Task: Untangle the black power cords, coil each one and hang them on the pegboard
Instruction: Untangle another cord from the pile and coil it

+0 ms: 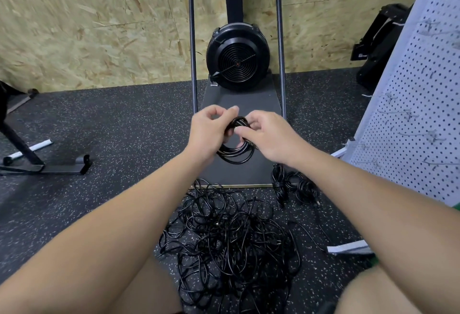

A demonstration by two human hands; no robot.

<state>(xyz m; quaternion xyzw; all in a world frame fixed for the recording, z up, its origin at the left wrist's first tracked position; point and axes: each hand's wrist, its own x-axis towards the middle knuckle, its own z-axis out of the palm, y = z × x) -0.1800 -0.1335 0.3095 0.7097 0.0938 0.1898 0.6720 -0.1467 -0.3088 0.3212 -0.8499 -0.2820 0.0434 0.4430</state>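
Observation:
A coiled black power cord hangs in front of me, held between both hands. My left hand grips the coil's upper left side with curled fingers. Opposite it, my right hand grips the upper right side. Below, on the speckled floor between my knees, lies a big tangled heap of black cords. Two or three bundled cords lie to the heap's right. The white pegboard with wire hooks leans at the right edge.
A black fan machine on a dark platform with two upright metal bars stands straight ahead against the chipboard wall. A black equipment base lies on the floor at left. Black gear sits behind the pegboard.

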